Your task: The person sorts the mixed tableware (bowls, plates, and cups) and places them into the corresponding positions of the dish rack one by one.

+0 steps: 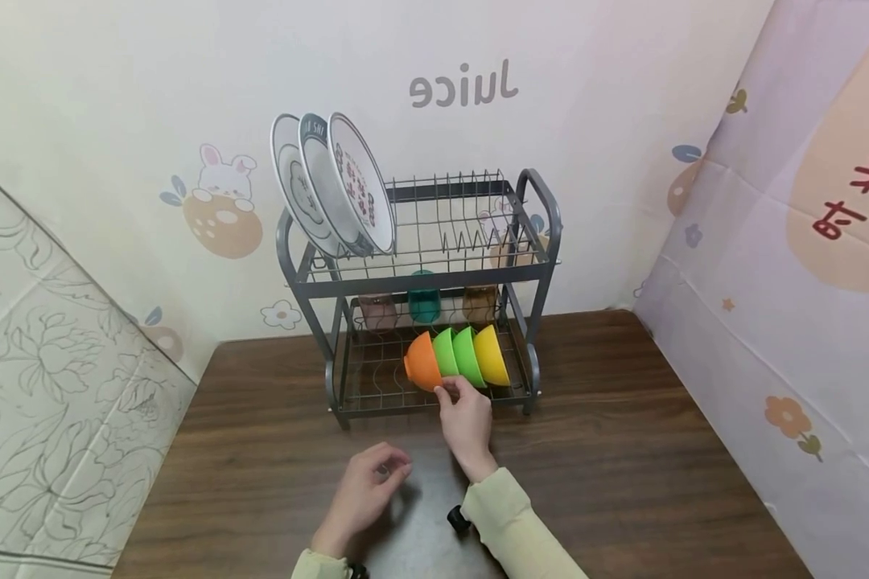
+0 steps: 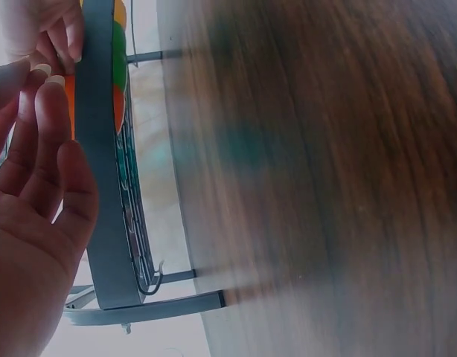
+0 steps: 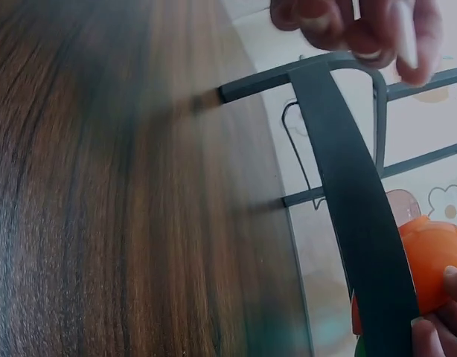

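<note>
An orange bowl (image 1: 423,362) stands on its side on the lower tier of a dark metal dish rack (image 1: 438,283). To its right two green bowls (image 1: 468,355) and a yellow bowl (image 1: 490,356) lean in the same row. My right hand (image 1: 467,418) pinches the orange bowl near its rim; in the right wrist view the thumb (image 3: 455,282) lies on its orange outside. My left hand (image 1: 369,486) hovers in front of the rack, fingers loosely bent and holding nothing. In the left wrist view its fingers (image 2: 50,111) overlap the rack's front bar.
Three patterned plates (image 1: 362,185) stand upright at the left of the upper tier. Behind the bowls are a teal cup (image 1: 425,305), a pinkish cup (image 1: 378,312) and an amber cup (image 1: 480,303). The rack stands on a wooden table (image 1: 594,450) against a printed wall covering (image 1: 608,121).
</note>
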`<action>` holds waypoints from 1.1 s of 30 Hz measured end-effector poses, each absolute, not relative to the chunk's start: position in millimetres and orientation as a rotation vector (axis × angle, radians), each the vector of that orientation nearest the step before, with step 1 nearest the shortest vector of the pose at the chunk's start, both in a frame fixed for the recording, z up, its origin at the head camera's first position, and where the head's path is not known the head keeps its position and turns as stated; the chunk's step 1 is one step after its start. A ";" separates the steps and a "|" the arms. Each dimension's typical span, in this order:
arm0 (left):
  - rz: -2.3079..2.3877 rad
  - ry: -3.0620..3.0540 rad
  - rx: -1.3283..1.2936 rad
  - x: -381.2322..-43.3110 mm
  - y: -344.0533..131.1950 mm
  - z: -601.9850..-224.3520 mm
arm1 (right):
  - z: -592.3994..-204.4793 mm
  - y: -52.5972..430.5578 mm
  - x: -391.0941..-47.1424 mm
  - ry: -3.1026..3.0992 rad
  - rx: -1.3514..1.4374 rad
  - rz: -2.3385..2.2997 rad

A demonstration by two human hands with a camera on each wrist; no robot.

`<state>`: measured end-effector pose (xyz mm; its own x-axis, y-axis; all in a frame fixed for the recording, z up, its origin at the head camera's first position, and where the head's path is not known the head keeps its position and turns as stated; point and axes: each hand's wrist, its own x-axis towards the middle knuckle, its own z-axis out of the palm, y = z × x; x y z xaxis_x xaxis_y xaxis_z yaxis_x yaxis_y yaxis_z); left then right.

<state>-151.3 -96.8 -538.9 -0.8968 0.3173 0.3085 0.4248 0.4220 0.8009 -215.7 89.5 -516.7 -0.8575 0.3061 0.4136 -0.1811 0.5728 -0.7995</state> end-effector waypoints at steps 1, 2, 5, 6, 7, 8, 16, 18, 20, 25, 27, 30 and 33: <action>-1.489 -2.556 -0.668 -150.9 -96.8 -538.9 | -518.0 89.8 -215.1 -2.299 -0.092 1.198; -1.488 -2.556 -0.666 -150.7 -97.1 -539.1 | -519.3 90.0 -214.4 -2.308 -0.088 1.163; -1.485 -2.557 -0.670 -149.9 -98.2 -538.9 | -522.5 89.8 -211.1 -2.312 -0.062 1.109; -1.480 -2.557 -0.671 -149.6 -98.4 -539.0 | -523.1 89.8 -209.9 -2.309 -0.056 1.103; -1.478 -2.556 -0.673 -149.2 -98.6 -539.2 | -523.5 89.8 -208.7 -2.304 -0.051 1.101; -1.479 -2.555 -0.672 -148.7 -98.7 -539.3 | -524.2 89.8 -208.0 -2.301 -0.048 1.104; -1.472 -2.567 -0.660 -145.9 -99.1 -541.9 | -523.2 89.6 -200.4 -2.226 -0.011 1.258; -1.476 -2.572 -0.659 -144.9 -98.9 -541.8 | -524.1 91.0 -196.8 -2.206 0.008 1.312; -1.474 -2.577 -0.655 -144.5 -99.0 -541.4 | -524.5 93.9 -193.0 -2.194 0.027 1.353; -1.461 -2.589 -0.652 -145.8 -99.2 -536.7 | -522.5 106.6 -183.2 -2.195 0.042 1.390; -1.454 -2.593 -0.659 -146.8 -99.3 -534.9 | -521.3 112.7 -179.7 -2.199 0.047 1.388; -1.432 -2.599 -0.666 -147.9 -99.3 -534.4 | -519.2 121.7 -175.0 -2.211 0.064 1.373; -1.379 -2.609 -0.648 -150.6 -97.6 -533.9 | -516.2 130.8 -171.0 -2.242 0.097 1.349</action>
<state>-150.6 -97.6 -533.9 -0.9010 0.3143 0.2989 0.4240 0.4931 0.7597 -171.0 130.8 -516.2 -0.8638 0.1982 0.4632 -0.3165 0.5019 -0.8049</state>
